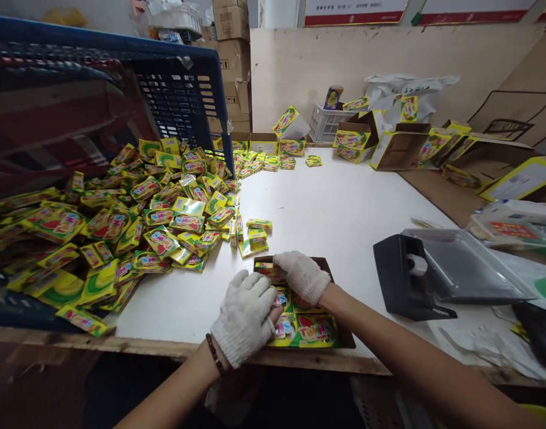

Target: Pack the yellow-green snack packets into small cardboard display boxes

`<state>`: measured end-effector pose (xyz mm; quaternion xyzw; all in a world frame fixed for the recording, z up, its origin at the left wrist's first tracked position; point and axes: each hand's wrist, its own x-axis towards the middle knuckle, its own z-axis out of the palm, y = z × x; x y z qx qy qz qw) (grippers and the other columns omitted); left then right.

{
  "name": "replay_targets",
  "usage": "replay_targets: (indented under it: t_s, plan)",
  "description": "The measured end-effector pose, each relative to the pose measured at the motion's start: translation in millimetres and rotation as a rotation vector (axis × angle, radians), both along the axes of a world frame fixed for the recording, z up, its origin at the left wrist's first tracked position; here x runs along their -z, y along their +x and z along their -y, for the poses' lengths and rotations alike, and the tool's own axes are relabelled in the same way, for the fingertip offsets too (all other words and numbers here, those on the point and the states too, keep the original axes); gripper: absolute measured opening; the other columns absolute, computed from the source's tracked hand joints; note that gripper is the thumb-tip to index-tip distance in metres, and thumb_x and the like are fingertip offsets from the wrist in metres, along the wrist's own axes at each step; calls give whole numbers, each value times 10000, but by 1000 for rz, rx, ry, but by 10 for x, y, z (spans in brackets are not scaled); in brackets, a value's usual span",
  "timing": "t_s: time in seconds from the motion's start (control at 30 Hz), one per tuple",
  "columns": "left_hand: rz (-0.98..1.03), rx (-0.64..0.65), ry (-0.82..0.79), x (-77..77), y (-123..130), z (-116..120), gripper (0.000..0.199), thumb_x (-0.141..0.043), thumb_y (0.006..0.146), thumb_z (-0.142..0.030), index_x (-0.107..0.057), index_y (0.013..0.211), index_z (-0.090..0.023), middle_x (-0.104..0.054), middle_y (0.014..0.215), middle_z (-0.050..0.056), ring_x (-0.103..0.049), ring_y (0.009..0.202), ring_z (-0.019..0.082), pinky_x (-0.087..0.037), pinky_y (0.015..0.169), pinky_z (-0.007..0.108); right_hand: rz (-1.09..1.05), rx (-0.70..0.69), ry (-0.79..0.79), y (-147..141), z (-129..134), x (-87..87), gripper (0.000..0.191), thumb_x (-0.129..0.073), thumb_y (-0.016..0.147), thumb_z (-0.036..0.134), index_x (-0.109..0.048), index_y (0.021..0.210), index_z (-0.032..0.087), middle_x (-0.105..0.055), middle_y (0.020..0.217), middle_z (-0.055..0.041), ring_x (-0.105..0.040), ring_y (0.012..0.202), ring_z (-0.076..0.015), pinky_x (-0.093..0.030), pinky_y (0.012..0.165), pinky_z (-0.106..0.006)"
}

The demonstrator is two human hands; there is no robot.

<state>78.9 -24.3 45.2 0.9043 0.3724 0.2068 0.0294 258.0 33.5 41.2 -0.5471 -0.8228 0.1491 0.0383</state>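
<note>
An open carton (pixel 348 336) lies at the table's front edge, with small yellow-green printed packs (pixel 316 329) laid flat in it. My left hand (pixel 247 313), in a white knitted glove, rests over the carton's left side with its fingers together on the packs; what it grips, if anything, is hidden. My right hand (pixel 302 276), gloved too, reaches into the far left part of the carton, fingers bent down at a pack (pixel 266 269) there. Its fingertips are partly hidden. Several loose packs (pixel 257 235) lie just beyond the carton.
A large blue crate (pixel 223 113) lies on its side at the left, packs spilling from it onto the white table (pixel 299 202). A black tape dispenser (pixel 400 277) and a clear plastic tray (pixel 469 265) stand at the right. Open display boxes (pixel 400 149) line the back right.
</note>
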Motion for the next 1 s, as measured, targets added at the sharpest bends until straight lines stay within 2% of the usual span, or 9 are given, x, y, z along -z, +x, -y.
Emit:
replay_targets:
  t_s: [0.1,0.23,0.33,0.43,0.5,0.57,0.67,0.83,1.0]
  plan:
    - [49,-25,-27,16,10,-74,178,-520,889,-299,-593,754,-209,-615,792,44,-560,801,211,-423,807,394,-109,35,-41,-40,-21,174,204,-478,917,145,-655,1014,177,-703,1005,-87,-630,947,-204,-444,849,-294]
    - [298,-367,-41,79,-192,-465,115,-504,870,-287,-582,858,-203,-595,865,61,-569,827,210,-457,750,335,-196,103,5,-6,-10,250,240,-460,935,127,-639,1091,168,-690,1092,-84,-616,1005,-188,-450,896,-279]
    - [345,-608,-84,144,-318,-883,235,-602,794,-326,-567,972,-177,-595,999,106,-571,1001,272,-469,872,375,4,12,51,-68,35,146,254,-445,931,99,-654,1060,160,-677,1079,-101,-599,1000,-212,-456,890,-307]
    - [348,-729,-172,176,-339,-1232,454,-699,711,-352,-546,1093,-158,-567,1206,166,-486,1228,338,-407,1013,420,232,-72,145,-193,84,51,245,-452,921,103,-670,1030,130,-639,1101,-155,-561,1029,-268,-470,858,-364]
    - [371,-760,-261,175,-339,-1380,454,-703,703,-352,-554,1095,-177,-588,1208,166,-509,1217,349,-415,994,433,322,-80,150,-260,102,51,272,-451,915,96,-650,1101,105,-619,1117,-178,-554,1023,-284,-490,802,-376]
    - [403,-769,-334,165,-362,-1459,337,-674,718,-340,-589,1013,-201,-655,1063,138,-592,1086,343,-453,913,432,369,-86,110,-292,109,89,311,-444,908,70,-620,1164,95,-615,1118,-175,-567,987,-274,-504,752,-363]
    - [484,-768,-348,137,-438,-1457,189,-612,748,-312,-611,907,-211,-683,912,97,-638,956,309,-473,855,409,396,-108,75,-283,116,134,326,-439,901,43,-618,1168,101,-617,1119,-159,-580,965,-260,-511,749,-350]
    - [705,-694,-328,66,-530,-1198,336,-485,819,-384,-576,1070,-180,-676,1044,84,-644,943,207,-504,827,306,341,-149,153,-242,202,101,388,-408,948,114,-524,1315,158,-606,1128,-150,-576,979,-276,-515,774,-404]
    - [1120,-517,-547,-25,-436,-865,547,-680,669,-525,-592,1056,-149,-672,976,74,-631,823,178,-520,692,277,299,-241,150,-308,245,79,379,-514,904,166,-549,1279,207,-568,1216,-154,-556,1023,-291,-512,767,-427]
